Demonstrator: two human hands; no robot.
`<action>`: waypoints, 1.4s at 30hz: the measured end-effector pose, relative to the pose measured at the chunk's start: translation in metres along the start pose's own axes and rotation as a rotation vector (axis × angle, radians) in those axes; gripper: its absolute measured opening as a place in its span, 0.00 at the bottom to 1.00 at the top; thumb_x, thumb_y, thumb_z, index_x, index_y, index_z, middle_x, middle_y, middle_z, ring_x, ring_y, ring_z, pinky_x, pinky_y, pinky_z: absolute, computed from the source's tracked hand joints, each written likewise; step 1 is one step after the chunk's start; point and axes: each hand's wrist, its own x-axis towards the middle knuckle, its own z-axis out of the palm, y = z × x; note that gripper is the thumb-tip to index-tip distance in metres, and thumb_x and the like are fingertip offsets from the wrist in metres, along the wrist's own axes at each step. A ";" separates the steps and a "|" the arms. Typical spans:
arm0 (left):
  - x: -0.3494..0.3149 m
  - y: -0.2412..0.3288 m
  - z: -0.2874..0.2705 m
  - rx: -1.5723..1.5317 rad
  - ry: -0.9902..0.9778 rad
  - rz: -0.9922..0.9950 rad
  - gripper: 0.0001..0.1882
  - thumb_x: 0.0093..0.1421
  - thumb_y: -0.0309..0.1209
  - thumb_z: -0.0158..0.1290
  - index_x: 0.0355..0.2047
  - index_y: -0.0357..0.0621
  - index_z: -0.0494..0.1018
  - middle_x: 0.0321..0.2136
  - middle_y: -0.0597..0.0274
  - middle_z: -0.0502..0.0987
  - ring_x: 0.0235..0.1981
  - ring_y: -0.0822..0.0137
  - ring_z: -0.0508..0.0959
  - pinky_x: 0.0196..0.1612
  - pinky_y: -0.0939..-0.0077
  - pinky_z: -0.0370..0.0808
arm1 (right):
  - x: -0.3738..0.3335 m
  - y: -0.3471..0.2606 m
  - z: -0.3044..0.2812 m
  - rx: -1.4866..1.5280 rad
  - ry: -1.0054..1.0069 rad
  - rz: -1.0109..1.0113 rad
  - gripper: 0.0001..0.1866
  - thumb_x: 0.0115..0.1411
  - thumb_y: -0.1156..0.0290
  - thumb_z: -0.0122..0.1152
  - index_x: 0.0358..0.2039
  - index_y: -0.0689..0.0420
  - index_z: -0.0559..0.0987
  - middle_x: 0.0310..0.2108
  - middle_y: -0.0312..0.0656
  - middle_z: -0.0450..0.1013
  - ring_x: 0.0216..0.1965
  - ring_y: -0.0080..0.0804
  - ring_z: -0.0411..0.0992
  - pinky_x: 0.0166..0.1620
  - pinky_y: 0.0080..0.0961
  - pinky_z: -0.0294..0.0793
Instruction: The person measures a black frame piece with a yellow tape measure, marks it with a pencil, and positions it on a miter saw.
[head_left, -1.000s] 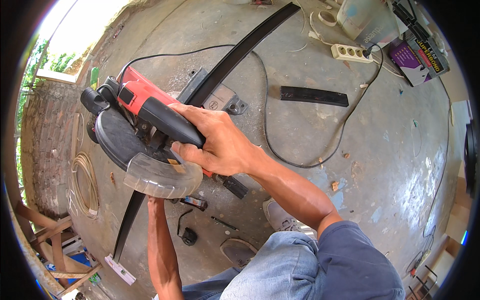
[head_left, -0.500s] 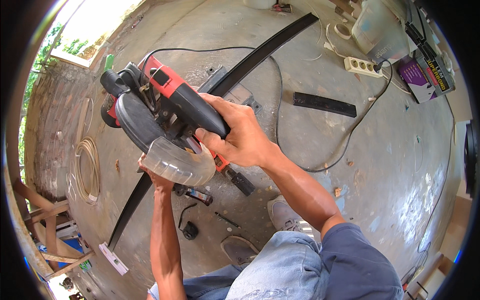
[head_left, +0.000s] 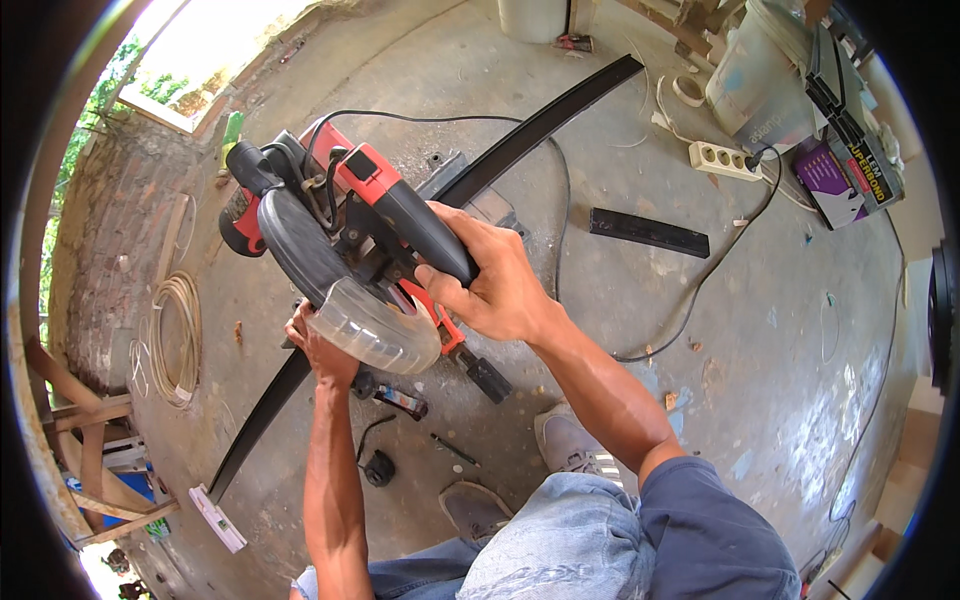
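cut-off saw point(head_left: 352, 237), left of centre in the frame, stands over a long black bar point(head_left: 550, 127); lining them up seems the step in hand. right hand point(head_left: 495, 278) wraps the saw's handle; left hand point(head_left: 328, 352) is half-curled beside the clear guard point(head_left: 378, 335), its hold unclear. the next move probably calls for keeping it off the guard. sliding room looks better upper right: a pale strip point(head_left: 217, 520) sits just by the bar's lower-left end.

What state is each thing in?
Right hand, closed around the saw handle
Left hand, beside the clear guard; grip partly hidden
Chop saw, upright; running or not, cannot tell
Long black bar, lying across the saw base
Short black bar, loose on the floor
Power strip, one black plug in
Cable coil, wound, on the floor
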 end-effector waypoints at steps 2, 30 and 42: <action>0.001 0.003 -0.002 0.047 0.006 0.029 0.23 0.49 0.40 0.64 0.44 0.43 0.80 0.56 0.47 0.67 0.62 0.48 0.63 0.64 0.42 0.52 | 0.000 0.004 0.002 -0.030 0.037 -0.045 0.32 0.54 0.75 0.63 0.61 0.66 0.72 0.33 0.46 0.79 0.32 0.35 0.79 0.41 0.31 0.77; 0.009 0.022 -0.014 0.170 -0.042 -0.015 0.24 0.54 0.41 0.61 0.45 0.35 0.80 0.59 0.39 0.64 0.64 0.41 0.60 0.66 0.32 0.50 | -0.003 0.003 0.000 -0.042 -0.005 0.036 0.32 0.56 0.70 0.66 0.61 0.68 0.71 0.44 0.62 0.77 0.42 0.57 0.79 0.46 0.39 0.77; 0.010 0.031 -0.012 0.175 -0.064 -0.107 0.23 0.50 0.44 0.64 0.43 0.43 0.83 0.62 0.39 0.62 0.67 0.40 0.59 0.66 0.27 0.49 | 0.001 -0.007 -0.002 -0.227 -0.010 -0.115 0.39 0.60 0.69 0.64 0.70 0.63 0.60 0.44 0.58 0.75 0.40 0.55 0.76 0.45 0.41 0.76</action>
